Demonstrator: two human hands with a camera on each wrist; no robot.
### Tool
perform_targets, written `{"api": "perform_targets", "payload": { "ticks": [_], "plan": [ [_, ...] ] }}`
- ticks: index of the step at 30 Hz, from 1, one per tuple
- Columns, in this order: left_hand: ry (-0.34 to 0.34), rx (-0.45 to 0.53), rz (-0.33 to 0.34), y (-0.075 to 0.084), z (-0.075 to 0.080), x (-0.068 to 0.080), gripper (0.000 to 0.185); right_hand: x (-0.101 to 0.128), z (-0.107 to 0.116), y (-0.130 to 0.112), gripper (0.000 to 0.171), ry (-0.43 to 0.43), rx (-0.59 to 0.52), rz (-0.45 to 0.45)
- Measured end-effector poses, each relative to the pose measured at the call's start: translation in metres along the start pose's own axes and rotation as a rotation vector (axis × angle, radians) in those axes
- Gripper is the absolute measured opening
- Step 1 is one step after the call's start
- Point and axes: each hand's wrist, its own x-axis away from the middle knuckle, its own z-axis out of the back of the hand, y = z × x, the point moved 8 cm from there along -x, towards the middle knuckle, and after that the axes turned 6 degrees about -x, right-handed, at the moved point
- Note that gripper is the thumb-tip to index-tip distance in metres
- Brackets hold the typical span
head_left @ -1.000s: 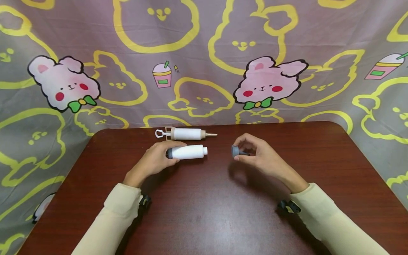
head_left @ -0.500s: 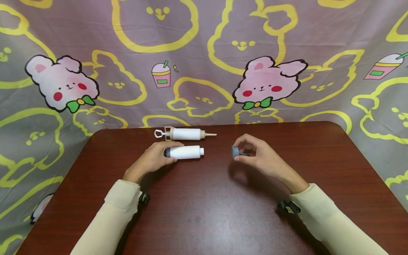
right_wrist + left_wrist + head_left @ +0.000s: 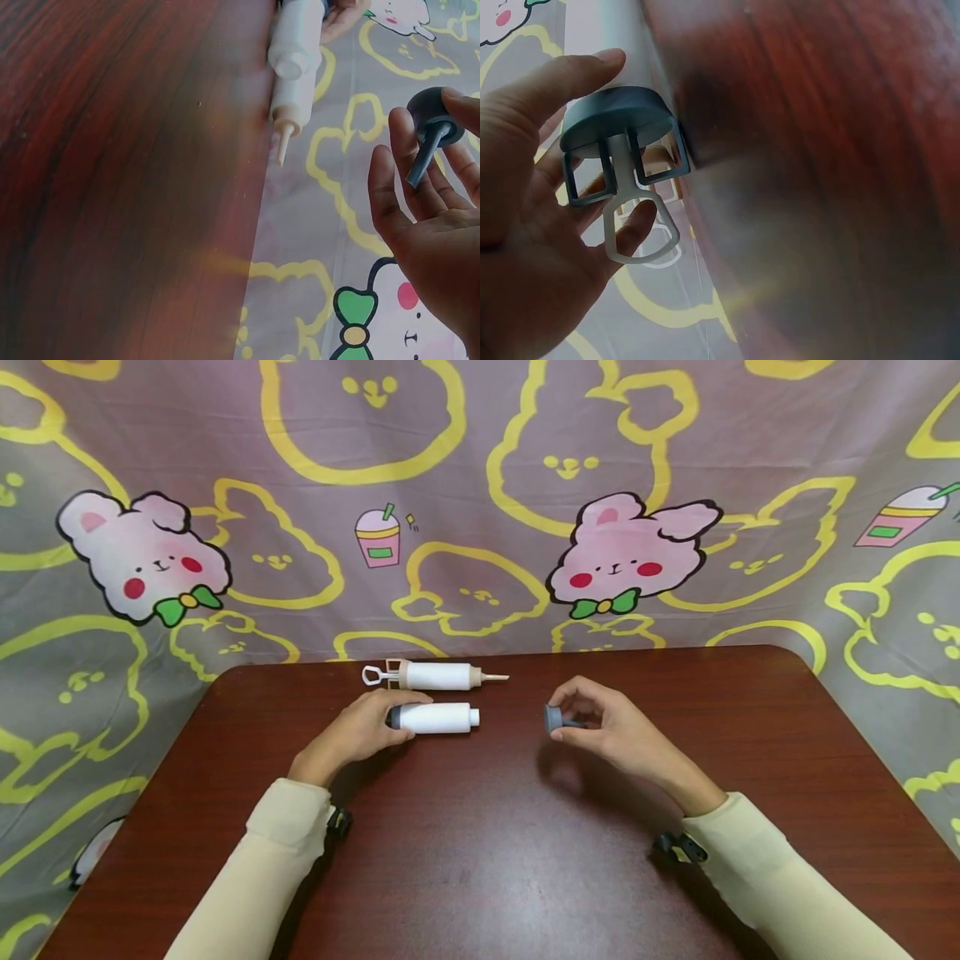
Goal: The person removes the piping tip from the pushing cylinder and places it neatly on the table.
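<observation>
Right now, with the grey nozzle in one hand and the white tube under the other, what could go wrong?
1. The right hand pinches the grey nozzle only at the fingertips, above the table; it could slip and drop.
2. The white tube lies on its side, held by the left hand only at its grey end; it might roll against the beige-tipped syringe close behind.

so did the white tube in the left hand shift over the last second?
Yes. The white tube slid slightly left along the table: its open end now sits left of the beige syringe nozzle joint, where earlier it reached past it. The left hand moved with it.
</observation>
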Motion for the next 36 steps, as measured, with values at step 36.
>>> {"api": "perform_targets", "payload": {
  "ticks": [36],
  "plan": [
    [0.033, -0.089, 0.034, 0.0036, 0.0027, -0.0032, 0.054, 0.0005, 0.0006, 0.0030, 0.032, -0.002, -0.009, -0.019]
  ]
}}
